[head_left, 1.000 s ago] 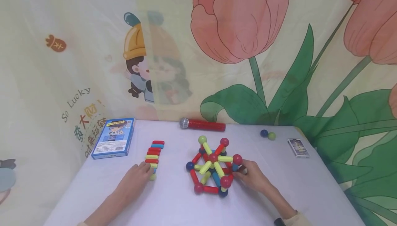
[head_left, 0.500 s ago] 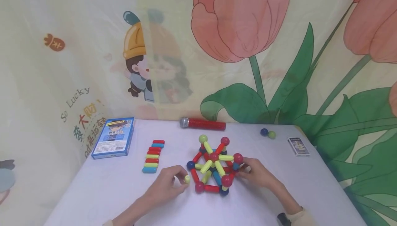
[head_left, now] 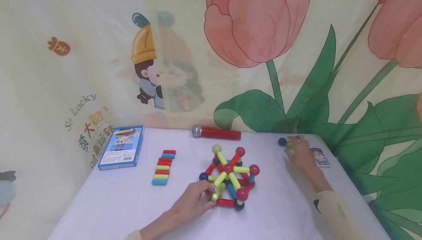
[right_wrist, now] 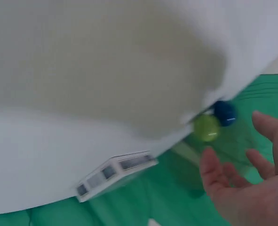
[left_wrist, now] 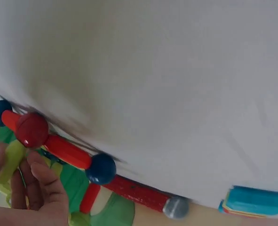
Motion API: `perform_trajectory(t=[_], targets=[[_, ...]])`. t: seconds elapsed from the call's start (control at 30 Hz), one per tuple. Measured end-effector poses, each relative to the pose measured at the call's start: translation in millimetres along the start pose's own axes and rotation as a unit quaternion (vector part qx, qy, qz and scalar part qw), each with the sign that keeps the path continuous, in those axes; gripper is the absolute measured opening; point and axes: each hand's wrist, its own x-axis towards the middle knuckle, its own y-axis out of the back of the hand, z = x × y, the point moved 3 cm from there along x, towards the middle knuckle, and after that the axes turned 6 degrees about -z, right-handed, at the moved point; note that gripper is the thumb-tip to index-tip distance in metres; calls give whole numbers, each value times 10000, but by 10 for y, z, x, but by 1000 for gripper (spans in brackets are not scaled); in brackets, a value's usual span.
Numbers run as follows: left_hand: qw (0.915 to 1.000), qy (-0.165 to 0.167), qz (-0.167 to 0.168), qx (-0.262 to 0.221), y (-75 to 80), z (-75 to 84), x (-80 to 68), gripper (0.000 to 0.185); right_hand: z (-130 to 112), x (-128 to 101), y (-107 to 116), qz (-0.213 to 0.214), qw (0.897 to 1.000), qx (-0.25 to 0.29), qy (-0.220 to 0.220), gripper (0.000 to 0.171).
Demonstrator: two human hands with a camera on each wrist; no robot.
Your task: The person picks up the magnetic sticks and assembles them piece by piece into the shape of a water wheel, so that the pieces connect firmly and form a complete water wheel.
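yellow-green stick: my left hand is pinching a short stick with a yellow-green tip, holding it against the near-left corner of the rod-and-ball frame
frame: it is sitting mid-table on the white cloth — red, yellow and blue rods joined at red, blue and green balls
right hand: my right hand is reaching to the far right, fingers loosely spread, closing on nothing; the fingertips are just reaching the green ball, with the blue ball touching it
step, as i judge it: i am seating a new rod while fetching a ball to cap it
next move: it is calling for a light pinch on one ball only — they are lying together and may roll
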Motion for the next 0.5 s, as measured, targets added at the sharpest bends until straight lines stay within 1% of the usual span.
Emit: perform_trajectory(t=[0.07, 0.13, 0.2, 0.27, 0.3, 0.4, 0.5], targets=[[9996, 41, -99, 243, 45, -18, 6, 33, 119, 74, -13, -99, 9997, -216, -66, 58], [9984, 30, -82, 553, 115, -64, 16, 40, 207, 121, -44, -311, 9988, -365, -65, 59], [9960, 65, -12, 891, 189, -119, 39, 45, 262, 146, -83, -461, 9980, -421, 13, 54], [9920, 106, 67, 1253, 235, -188, 77, 51, 293, 151, -112, -502, 9978, -419, 104, 49], [9893, 132, 84, 1453, 243, -226, 98, 53, 300, 151, -120, -457, 9979, -424, 154, 45], [9760, 174, 37, 2171, 220, -317, 158, 58, 282, 138, -132, -300, 9987, -358, 193, 36], [9643, 65, 73, 2648, 183, -368, 191, 55, 244, 132, -148, -276, 9994, -163, 107, 30]])
